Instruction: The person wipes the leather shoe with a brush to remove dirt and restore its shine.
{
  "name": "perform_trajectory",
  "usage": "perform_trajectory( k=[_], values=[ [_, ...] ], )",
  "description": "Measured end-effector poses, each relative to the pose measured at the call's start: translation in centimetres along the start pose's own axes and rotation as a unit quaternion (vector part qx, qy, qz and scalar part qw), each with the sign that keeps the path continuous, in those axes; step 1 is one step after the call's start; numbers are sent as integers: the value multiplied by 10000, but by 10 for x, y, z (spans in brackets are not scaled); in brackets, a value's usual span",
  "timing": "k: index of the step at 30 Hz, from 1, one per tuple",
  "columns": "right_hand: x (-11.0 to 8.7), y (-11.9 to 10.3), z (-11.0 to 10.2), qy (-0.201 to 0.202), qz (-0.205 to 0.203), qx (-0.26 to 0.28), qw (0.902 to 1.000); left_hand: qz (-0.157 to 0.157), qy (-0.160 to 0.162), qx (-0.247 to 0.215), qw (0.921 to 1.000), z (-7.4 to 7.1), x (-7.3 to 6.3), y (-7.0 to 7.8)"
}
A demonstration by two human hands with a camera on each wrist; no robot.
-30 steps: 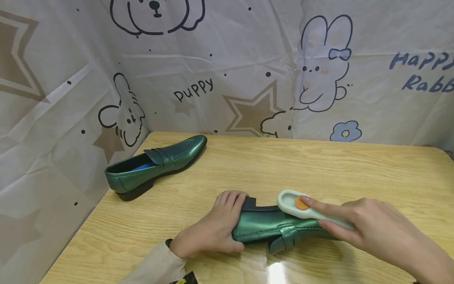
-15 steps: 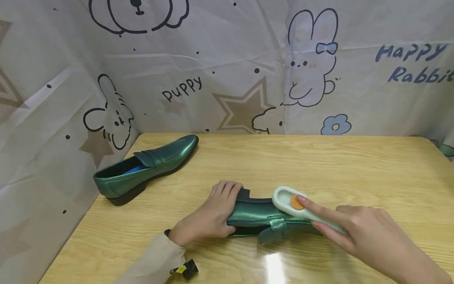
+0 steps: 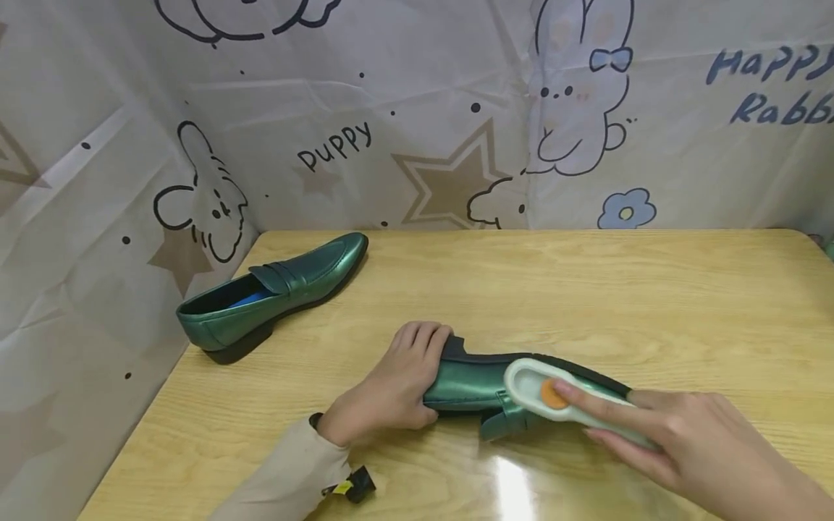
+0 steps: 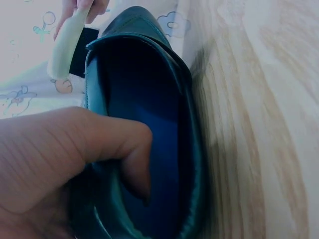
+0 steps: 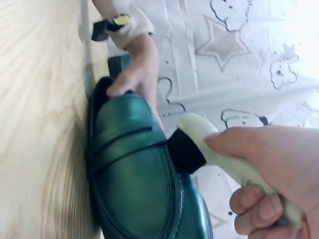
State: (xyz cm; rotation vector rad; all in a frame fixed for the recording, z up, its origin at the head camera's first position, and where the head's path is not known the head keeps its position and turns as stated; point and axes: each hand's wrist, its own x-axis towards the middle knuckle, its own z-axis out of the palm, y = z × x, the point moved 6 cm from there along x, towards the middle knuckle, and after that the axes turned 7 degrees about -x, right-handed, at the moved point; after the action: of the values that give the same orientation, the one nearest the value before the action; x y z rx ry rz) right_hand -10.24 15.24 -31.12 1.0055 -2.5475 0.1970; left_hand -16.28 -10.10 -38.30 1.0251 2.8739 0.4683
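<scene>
A green loafer (image 3: 465, 383) lies on its side on the table, its black sole facing the back. My left hand (image 3: 397, 380) grips its heel; in the left wrist view the thumb (image 4: 134, 149) hooks inside the opening over the blue insole. In my right hand (image 3: 691, 434) is a pale green shoe brush (image 3: 524, 383), the index finger lying on its orange button (image 3: 554, 394). The right wrist view shows the brush's dark bristles (image 5: 185, 153) against the loafer's upper, beside the strap (image 5: 124, 144). Part of the toe is hidden behind the brush and right hand.
Another green loafer (image 3: 274, 293) stands upright at the back left of the wooden table (image 3: 586, 289). A printed cloth (image 3: 417, 108) hangs along the back and left edges. A small black device (image 3: 358, 485) is attached at the left sleeve.
The brush has moved down the loafer's side from near the sole edge toward the strap. The left hand keeps its grip on the heel. The head view has shifted somewhat.
</scene>
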Motion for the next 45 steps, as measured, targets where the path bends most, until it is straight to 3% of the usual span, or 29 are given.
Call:
perform_trajectory(
  k=[7, 13, 18, 24, 31, 36, 42, 45],
  values=[
    [6, 10, -15, 606, -113, -363, 9974, 62, -29, -112, 9999, -4, 6, 0],
    [4, 3, -8, 411, -302, -16, 9987, -3, -510, -338, 9981, -5, 7, -4],
    [5, 9, -16, 811, -98, -238, 9964, 1, -631, -465, 9969, -10, 11, -5],
    [6, 2, -10, 590, -220, -219, 9978, 41, -653, -431, 9969, -10, 10, -4],
    [-3, 6, -12, 847, -54, -379, 9957, -69, -673, -536, 9963, -9, 9, -4],
    [-14, 5, -5, 228, 165, -214, 9994, -42, -693, -501, 9963, -9, 9, -2],
    [-19, 11, -15, 829, 154, -348, 9958, -169, -765, -610, 9951, -8, 12, -3],
    [-26, 9, -10, 577, 156, -217, 9980, -176, -790, -640, 9947, -8, 11, -4]
  ],
)
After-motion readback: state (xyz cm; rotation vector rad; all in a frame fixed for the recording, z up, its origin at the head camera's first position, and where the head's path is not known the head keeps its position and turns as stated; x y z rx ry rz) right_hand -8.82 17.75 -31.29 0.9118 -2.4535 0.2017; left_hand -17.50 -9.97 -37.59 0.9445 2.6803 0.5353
